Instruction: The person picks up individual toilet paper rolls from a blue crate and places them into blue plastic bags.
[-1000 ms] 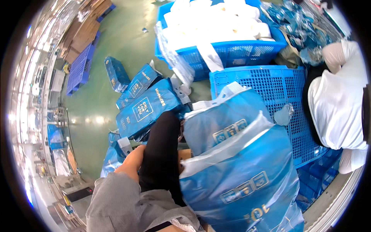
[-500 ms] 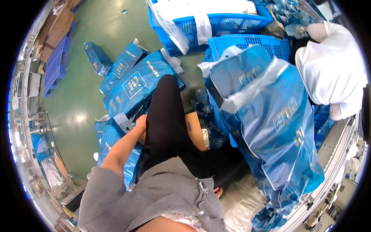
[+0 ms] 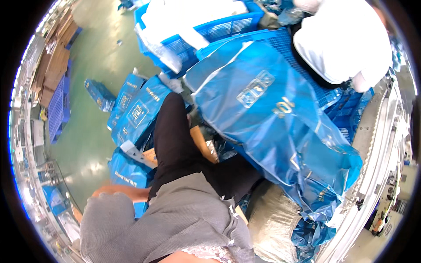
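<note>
My left forearm (image 3: 120,190), blurred by motion, is bent in toward my waist, and its hand is hidden at the edge of my thigh. Nearest to it is a blue printed plastic bag (image 3: 128,168) with a white handle strip, lying on its side. My right hand is out of sight. Against my right leg leans a large blue plastic bag (image 3: 280,105), partly crumpled at its near end. Left of my knee, filled blue bags (image 3: 138,111) lie together on the floor. Between my legs a brown cardboard piece (image 3: 204,144) shows.
Blue crates (image 3: 228,30), one with white material, stand ahead. A person in a white top (image 3: 342,41) bends at the right beside a metal-edged conveyor (image 3: 372,118). A silvery-beige sack (image 3: 274,219) lies near me. A blue pallet (image 3: 59,107) and cardboard (image 3: 55,65) are at the left.
My left hand has drawn back from beside the bags toward my waist. The large blue bag has tipped over leftward and lies flatter. My right hand has gone out of sight. The view has shifted.
</note>
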Tool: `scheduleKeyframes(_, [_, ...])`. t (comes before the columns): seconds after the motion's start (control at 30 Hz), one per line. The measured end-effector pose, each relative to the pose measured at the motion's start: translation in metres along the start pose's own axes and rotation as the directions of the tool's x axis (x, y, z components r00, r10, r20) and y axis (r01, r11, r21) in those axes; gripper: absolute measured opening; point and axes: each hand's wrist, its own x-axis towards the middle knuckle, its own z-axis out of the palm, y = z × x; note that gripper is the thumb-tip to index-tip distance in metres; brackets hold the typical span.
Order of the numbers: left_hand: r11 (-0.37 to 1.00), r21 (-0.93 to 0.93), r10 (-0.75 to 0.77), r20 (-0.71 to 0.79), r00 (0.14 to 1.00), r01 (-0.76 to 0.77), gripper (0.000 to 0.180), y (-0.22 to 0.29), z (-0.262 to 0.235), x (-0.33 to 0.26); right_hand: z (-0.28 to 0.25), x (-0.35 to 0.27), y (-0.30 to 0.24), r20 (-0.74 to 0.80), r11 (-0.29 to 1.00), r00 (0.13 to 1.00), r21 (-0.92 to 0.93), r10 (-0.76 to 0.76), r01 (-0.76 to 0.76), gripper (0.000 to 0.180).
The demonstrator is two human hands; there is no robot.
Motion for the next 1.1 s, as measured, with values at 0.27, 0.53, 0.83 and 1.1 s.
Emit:
scheduleKeyframes(0.27, [0.940, -0.334, -0.077, -0.011, 0.997, 0.069, 0.033, 0.004, 0.009, -0.001, -0.065, 0.013, -0.035, 0.105, 0.986, 0.986, 0.127, -0.126, 0.113, 0.017])
scheduleKeyframes(0.53, [0.847, -0.524, -0.097, 0.010, 0.995, 0.088, 0.027, 0.004, 0.029, -0.028, -0.187, -0.013, -0.123, 0.499, 0.913, 0.770, 0.299, -0.398, 0.278, 0.015])
scheduleKeyframes(0.83, [0.848, -0.523, 0.269, 0.285, 0.920, -0.085, 0.022, -0.030, -0.002, -0.090, -0.318, -0.002, -0.320, -0.455, 0.497, 0.364, -0.215, -0.813, 0.841, 0.040])
scheduleKeyframes(1.1, [0.691, -0.477, -0.486, -0.863, 0.140, -0.543, 0.042, -0.155, -0.228, -0.117, -0.286, -0.004, -0.393, -0.242, 0.319, 0.300, -0.039, -0.922, 0.947, 0.035])
